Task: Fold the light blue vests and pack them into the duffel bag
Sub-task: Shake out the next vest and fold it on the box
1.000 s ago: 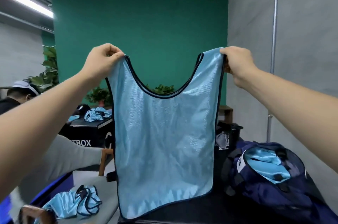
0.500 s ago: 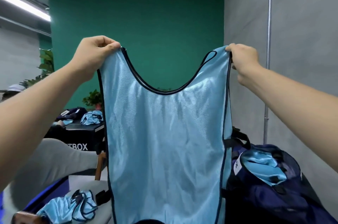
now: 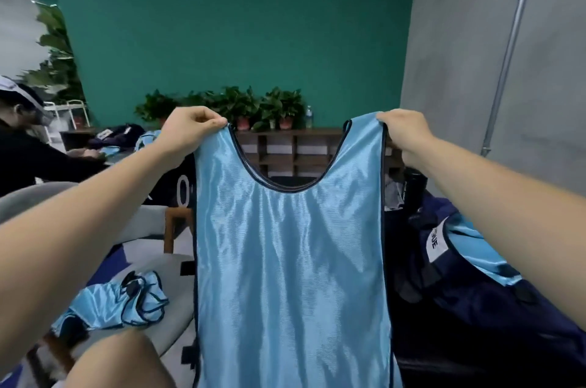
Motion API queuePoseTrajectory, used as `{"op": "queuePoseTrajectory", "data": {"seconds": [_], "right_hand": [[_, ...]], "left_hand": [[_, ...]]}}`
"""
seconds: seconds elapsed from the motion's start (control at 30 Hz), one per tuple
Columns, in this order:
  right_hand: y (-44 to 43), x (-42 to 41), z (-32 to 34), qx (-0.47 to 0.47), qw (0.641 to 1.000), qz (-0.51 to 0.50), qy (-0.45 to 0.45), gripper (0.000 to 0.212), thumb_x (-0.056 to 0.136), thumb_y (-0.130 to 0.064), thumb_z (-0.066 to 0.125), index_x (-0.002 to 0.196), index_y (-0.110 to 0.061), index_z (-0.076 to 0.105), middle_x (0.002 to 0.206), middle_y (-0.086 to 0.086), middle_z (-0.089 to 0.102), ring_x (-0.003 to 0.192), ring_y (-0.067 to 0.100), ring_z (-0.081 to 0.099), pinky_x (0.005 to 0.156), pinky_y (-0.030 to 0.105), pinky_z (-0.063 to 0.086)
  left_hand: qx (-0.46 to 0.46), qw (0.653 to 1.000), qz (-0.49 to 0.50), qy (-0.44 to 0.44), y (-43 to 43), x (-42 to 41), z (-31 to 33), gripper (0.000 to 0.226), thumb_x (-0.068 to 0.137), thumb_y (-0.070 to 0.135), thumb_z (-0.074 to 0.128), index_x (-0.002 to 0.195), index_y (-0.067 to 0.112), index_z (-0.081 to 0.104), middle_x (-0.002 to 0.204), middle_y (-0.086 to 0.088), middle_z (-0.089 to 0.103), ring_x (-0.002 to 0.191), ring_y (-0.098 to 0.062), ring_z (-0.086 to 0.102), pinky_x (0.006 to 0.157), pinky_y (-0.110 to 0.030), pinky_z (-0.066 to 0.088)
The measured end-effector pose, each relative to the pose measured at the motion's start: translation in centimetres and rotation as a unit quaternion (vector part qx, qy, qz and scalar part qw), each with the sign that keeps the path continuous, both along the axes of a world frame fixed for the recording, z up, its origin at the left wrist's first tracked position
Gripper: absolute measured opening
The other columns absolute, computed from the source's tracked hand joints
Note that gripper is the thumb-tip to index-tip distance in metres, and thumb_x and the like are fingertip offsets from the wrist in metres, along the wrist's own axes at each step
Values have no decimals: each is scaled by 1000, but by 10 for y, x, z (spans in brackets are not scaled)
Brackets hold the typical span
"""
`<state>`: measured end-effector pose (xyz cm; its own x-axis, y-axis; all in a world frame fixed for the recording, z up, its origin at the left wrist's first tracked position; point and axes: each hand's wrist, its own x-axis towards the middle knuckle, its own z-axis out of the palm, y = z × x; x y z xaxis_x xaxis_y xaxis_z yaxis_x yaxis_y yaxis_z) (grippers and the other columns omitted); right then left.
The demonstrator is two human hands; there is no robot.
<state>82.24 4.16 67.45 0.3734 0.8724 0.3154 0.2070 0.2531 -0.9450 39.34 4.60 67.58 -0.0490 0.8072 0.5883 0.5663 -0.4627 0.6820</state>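
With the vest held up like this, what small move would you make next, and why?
Probably bring the hands together, folding the vest in half lengthwise: the left hand and right hand each pinch a shoulder strap, it hangs flat and unfolded, and the bag waits at right.

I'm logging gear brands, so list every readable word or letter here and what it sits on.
"UE": end of a cut-off word, white label on the navy duffel bag.
"O": white letter on the black box behind the held vest; rest hidden.
White patch on the far dark bag: too blurred to read.
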Motion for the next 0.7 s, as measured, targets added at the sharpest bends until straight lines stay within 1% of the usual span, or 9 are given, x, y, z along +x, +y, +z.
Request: {"op": "queuePoseTrajectory", "data": {"seconds": [0.07,0.13,0.23,0.33,0.43,0.5,0.53,0.6,0.7], "right_hand": [[24,2,-19,-20,1000,-3,3,12,88,-34,73,91,-25,68,82,7,59,73,20,54,67,32,45],[47,5,-32,-37,999,-6,2,15,95,-32,73,89,-20,68,83,5,62,72,21,55,64,29,44],[83,9,-53,-58,998,-21,-8,25,98,-29,74,79,-16,66,79,1,62,69,18,54,60,28,42],[123,11,-77,-84,996,-31,-10,33,97,-25,76,70,-17,58,79,4,62,68,21,56,61,29,46],[165,14,-99,-104,994,-40,-8,26,93,-26,80,83,-7,65,94,9,67,86,24,64,75,37,52],[192,15,-114,-130,991,-41,3,34,93,-25,80,105,5,69,102,9,70,96,25,67,83,38,54],[203,14,-121,-147,988,-43,6,38,94,-26,81,116,3,70,111,10,73,104,27,69,88,39,56],[225,13,-135,-168,984,-53,5,39,94,-27,81,123,-3,70,123,11,72,111,26,69,84,35,54],[257,16,-155,-185,981,-54,-3,34,97,-26,77,121,-4,70,116,11,70,91,24,65,71,30,49]], "left_hand": [[-21,1000,5,9,23,1,-21,20,95,40,81,86,21,79,80,9,74,65,3,63,63,-22,51],[-39,999,3,6,50,0,-38,19,93,41,82,85,24,80,81,11,76,74,-3,67,70,-27,54],[-64,998,1,14,88,0,-60,18,93,41,82,85,25,80,88,4,79,82,-11,69,77,-36,55],[-101,995,1,6,128,7,-85,20,93,43,82,86,24,81,90,-4,79,80,-16,68,73,-39,53],[-134,991,1,3,165,16,-111,21,93,42,82,88,21,82,83,4,77,74,-8,64,68,-29,49],[-146,989,1,2,192,22,-130,21,93,39,83,87,19,82,77,11,74,68,-3,61,65,-26,47],[-151,989,3,2,205,25,-139,20,93,38,83,87,19,82,76,11,74,67,-2,61,64,-25,48],[-164,986,3,4,230,30,-158,19,93,36,83,86,19,81,80,9,75,72,-5,64,68,-25,51],[-180,984,1,4,266,36,-185,18,93,36,83,85,19,81,84,6,77,80,-8,68,73,-26,53]]}}
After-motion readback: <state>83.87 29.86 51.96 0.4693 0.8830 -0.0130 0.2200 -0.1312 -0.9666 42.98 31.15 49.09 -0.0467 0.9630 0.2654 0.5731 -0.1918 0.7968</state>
